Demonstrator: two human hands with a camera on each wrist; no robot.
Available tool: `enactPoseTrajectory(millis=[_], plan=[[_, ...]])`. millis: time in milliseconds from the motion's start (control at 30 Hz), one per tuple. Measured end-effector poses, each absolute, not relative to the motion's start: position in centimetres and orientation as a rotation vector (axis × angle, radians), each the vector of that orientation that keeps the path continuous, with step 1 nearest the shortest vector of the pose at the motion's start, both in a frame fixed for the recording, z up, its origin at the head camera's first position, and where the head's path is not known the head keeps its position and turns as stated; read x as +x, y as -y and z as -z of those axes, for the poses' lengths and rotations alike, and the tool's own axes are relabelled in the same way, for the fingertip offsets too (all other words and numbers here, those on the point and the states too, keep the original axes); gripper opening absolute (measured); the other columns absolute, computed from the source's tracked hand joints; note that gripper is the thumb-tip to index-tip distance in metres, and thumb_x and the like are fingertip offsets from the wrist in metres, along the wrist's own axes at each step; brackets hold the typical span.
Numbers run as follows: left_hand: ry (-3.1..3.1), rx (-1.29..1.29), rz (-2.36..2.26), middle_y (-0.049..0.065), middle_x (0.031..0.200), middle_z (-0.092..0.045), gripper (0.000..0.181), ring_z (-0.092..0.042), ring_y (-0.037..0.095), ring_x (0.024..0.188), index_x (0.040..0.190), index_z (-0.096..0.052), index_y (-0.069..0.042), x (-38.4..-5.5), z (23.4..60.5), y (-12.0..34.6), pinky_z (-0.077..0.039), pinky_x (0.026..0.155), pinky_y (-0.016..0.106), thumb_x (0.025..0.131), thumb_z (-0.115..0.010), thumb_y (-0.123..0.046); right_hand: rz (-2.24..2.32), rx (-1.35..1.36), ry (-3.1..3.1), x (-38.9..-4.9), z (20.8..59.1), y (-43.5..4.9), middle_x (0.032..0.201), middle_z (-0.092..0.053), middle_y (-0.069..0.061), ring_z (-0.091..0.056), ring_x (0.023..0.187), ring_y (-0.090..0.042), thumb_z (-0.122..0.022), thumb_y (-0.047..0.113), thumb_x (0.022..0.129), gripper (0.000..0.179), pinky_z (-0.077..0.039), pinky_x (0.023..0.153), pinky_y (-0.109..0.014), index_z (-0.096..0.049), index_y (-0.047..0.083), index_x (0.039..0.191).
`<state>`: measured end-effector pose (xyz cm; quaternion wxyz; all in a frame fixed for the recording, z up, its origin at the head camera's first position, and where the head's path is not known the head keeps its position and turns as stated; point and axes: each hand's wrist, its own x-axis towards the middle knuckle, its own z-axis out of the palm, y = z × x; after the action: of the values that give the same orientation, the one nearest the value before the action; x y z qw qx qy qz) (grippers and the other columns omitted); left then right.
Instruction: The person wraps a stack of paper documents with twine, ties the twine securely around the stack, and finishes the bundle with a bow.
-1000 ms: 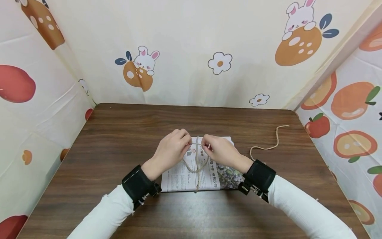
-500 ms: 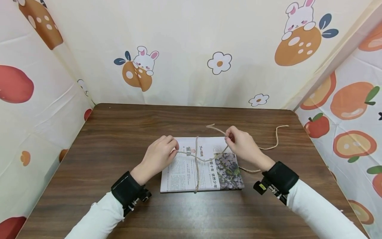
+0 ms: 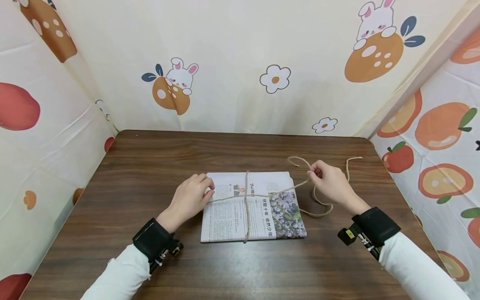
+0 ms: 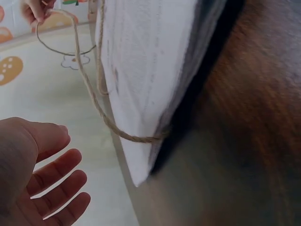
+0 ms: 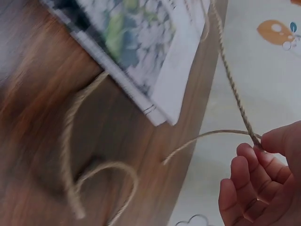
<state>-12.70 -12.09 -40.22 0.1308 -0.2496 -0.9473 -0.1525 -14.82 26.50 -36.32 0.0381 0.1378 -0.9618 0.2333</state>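
Observation:
A folded newspaper stack [image 3: 225,225] lies on the table, with flowers printed at its lower right. One strand of the twine [image 3: 246,216] runs down its middle. Another stretch of twine [image 3: 288,190] crosses from the left edge up to my right hand [image 3: 331,180], which pinches it between thumb and fingers beyond the right edge. A free end curls past those fingertips. My left hand [image 3: 191,196] hovers at the stack's left edge, fingers loosely bent. In the left wrist view that hand [image 4: 35,174] holds nothing, and the twine [image 4: 141,139] bends round the paper's edge apart from it.
More twine [image 3: 326,208] lies slack on the wooden table [image 3: 168,154] right of the stack, its end reaching toward the back right. Cloth walls printed with fruit, rabbits and flowers [image 3: 275,79] enclose the table at the back and both sides.
Both hands have moved apart from above the newspaper, the right one farther, drawing the twine out to the right. The loop between them has straightened, and the left hand has let go.

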Motion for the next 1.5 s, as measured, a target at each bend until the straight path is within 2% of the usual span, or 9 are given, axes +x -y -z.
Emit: enactPoseTrajectory(millis=[233, 400, 533, 700, 1000, 1267, 1500], plan=[[2.758, -0.716, 0.438, -0.001, 0.081, -0.057, 0.006, -0.050, 0.014, 0.072, 0.083, -0.063, -0.013, -12.4, 40.8, 12.6, -0.041, 0.059, 0.026, 0.081, -0.069, -0.015, -0.649, 0.343, 3.060, -14.4, 38.2, -27.8, 0.071, -0.060, -0.004, -0.043, 0.050, -0.012, -0.052, 0.017, 0.092, 0.015, -0.032, 0.050, -0.027, -0.060, 0.004, 0.089], [2.771, -0.715, 0.450, -0.001, 0.082, -0.058, 0.005, -0.050, 0.014, 0.073, 0.083, -0.064, -0.013, -12.3, 41.0, 12.6, -0.042, 0.059, 0.026, 0.081, -0.068, -0.014, -0.587, 0.300, 3.130, -14.1, 40.0, -28.1, 0.071, -0.062, -0.004, -0.047, 0.050, -0.010, -0.054, 0.018, 0.090, 0.016, -0.035, 0.047, -0.027, -0.062, 0.004, 0.089], [2.775, -0.715, 0.449, -0.001, 0.082, -0.059, 0.005, -0.050, 0.014, 0.072, 0.082, -0.064, -0.014, -12.1, 41.1, 12.6, -0.042, 0.060, 0.026, 0.081, -0.068, -0.014, -0.515, 0.240, 3.188, -13.9, 41.1, -28.0, 0.066, -0.059, -0.004, -0.046, 0.048, -0.012, -0.056, 0.019, 0.089, 0.017, -0.032, 0.044, -0.028, -0.063, 0.003, 0.089], [2.776, -0.710, 0.453, -0.001, 0.082, -0.059, 0.004, -0.049, 0.014, 0.072, 0.081, -0.063, -0.014, -12.0, 41.3, 12.6, -0.042, 0.060, 0.026, 0.081, -0.068, -0.014, -0.434, 0.182, 3.248, -13.6, 41.8, -27.8, 0.059, -0.051, -0.003, -0.043, 0.047, -0.016, -0.056, 0.020, 0.088, 0.016, -0.029, 0.044, -0.029, -0.061, 0.004, 0.084], [2.782, -0.705, 0.459, -0.002, 0.082, -0.058, 0.006, -0.049, 0.014, 0.072, 0.081, -0.063, -0.014, -12.0, 41.3, 12.5, -0.041, 0.060, 0.026, 0.081, -0.068, -0.014, -0.339, 0.173, 3.242, -13.2, 42.5, -27.4, 0.061, -0.047, -0.002, -0.044, 0.050, -0.017, -0.059, 0.021, 0.087, 0.021, -0.030, 0.045, -0.030, -0.052, 0.010, 0.071], [2.769, -0.709, 0.453, -0.002, 0.083, -0.059, 0.005, -0.050, 0.014, 0.073, 0.081, -0.063, -0.014, -12.1, 41.4, 12.6, -0.043, 0.061, 0.026, 0.081, -0.069, -0.014, -0.367, 0.221, 3.113, -13.8, 41.8, -28.0, 0.065, -0.057, -0.006, -0.048, 0.049, -0.017, -0.059, 0.018, 0.086, 0.014, -0.034, 0.043, -0.032, -0.060, 0.005, 0.081], [2.777, -0.705, 0.462, -0.002, 0.082, -0.059, 0.004, -0.049, 0.013, 0.073, 0.081, -0.063, -0.015, -12.1, 41.5, 12.7, -0.042, 0.060, 0.026, 0.081, -0.068, -0.014, -0.424, 0.143, 3.079, -14.9, 39.8, -30.1, 0.071, -0.061, -0.013, -0.050, 0.051, -0.019, -0.054, 0.016, 0.088, 0.019, -0.035, 0.043, -0.032, -0.061, -0.001, 0.091]])
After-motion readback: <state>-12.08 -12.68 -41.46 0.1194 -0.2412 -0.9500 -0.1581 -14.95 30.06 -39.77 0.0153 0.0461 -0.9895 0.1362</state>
